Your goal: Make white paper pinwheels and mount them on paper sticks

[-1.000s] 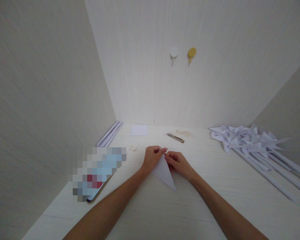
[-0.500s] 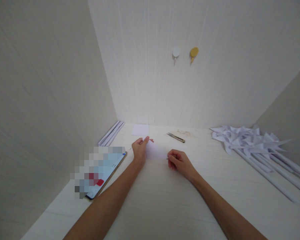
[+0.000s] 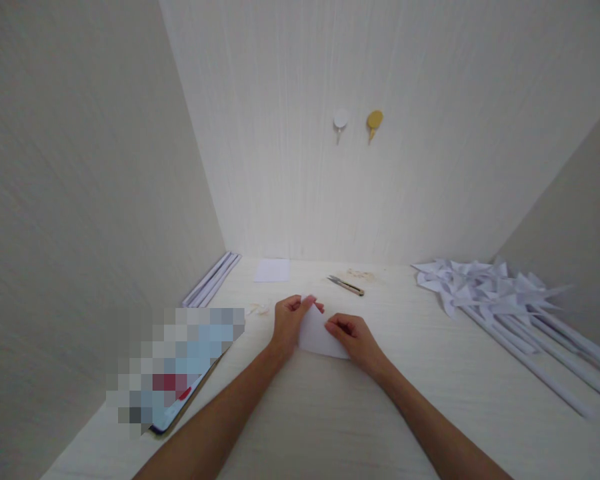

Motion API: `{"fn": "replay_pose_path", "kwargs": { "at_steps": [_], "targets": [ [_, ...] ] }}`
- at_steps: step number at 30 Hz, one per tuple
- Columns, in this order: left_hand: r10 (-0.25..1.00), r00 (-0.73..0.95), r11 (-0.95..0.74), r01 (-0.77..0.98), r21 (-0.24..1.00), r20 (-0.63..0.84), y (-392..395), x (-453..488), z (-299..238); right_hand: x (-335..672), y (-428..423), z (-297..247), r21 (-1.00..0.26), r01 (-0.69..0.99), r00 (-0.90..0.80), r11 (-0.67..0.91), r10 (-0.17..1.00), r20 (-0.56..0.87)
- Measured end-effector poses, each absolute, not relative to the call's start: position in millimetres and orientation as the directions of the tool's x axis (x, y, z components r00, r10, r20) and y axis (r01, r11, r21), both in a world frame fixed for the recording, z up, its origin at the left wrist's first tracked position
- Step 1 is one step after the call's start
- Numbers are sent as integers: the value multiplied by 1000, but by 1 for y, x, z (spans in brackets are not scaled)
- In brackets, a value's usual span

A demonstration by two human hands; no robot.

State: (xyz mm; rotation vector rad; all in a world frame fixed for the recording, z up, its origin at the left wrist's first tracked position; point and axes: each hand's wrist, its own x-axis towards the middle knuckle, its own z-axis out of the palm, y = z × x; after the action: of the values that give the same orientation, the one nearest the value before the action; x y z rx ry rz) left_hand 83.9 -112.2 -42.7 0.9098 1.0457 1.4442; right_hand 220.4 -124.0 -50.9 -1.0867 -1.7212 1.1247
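A sheet of white paper [image 3: 317, 337] is held up in front of me, just over the table. My left hand [image 3: 291, 323] is closed on its left edge, the thumb lying on the near face and the fingers behind. My right hand [image 3: 351, 335] is at the paper's right side, thumb and forefinger pinched together against its slanting upper edge. Whatever lies between those right fingertips is too small to make out. Beyond the hands, a pair of thread snips [image 3: 347, 286] rests on the table.
Several paper pinwheels [image 3: 473, 283] with white paper sticks [image 3: 535, 367] are piled at right. Rolled paper sticks [image 3: 213, 280], another paper sheet [image 3: 272, 270] and a partly blurred phone [image 3: 185, 393] lie leftward. White and yellow pins [image 3: 375, 121] are on the back wall.
My right hand has come in from beside the paper to its upper edge, fingertips against it. The paper has turned so its face shows more. The whole view has shifted slightly.
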Motion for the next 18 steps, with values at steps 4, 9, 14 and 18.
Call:
{"fn": "replay_pose_path", "kwargs": {
  "at_steps": [4, 9, 14, 18],
  "targets": [
    [947, -310, -105, -536, 837, -80, -101, 66, -39, 221, -126, -49, -939, 266, -299, 216, 945, 133],
    [975, -175, 7, -599, 801, -140, -98, 55, -37, 222, -126, -49, -966, 201, -198, 160, 973, 120],
    [998, 68, 42, -359, 933, -19, -108, 70, -41, 224, -125, -50, -976, 177, -41, 128, 992, 123],
    [978, 205, -2, -109, 994, 24, -114, 74, -41, 225, -126, -47, -975, 169, 66, 141, 986, 154]
  ]
}}
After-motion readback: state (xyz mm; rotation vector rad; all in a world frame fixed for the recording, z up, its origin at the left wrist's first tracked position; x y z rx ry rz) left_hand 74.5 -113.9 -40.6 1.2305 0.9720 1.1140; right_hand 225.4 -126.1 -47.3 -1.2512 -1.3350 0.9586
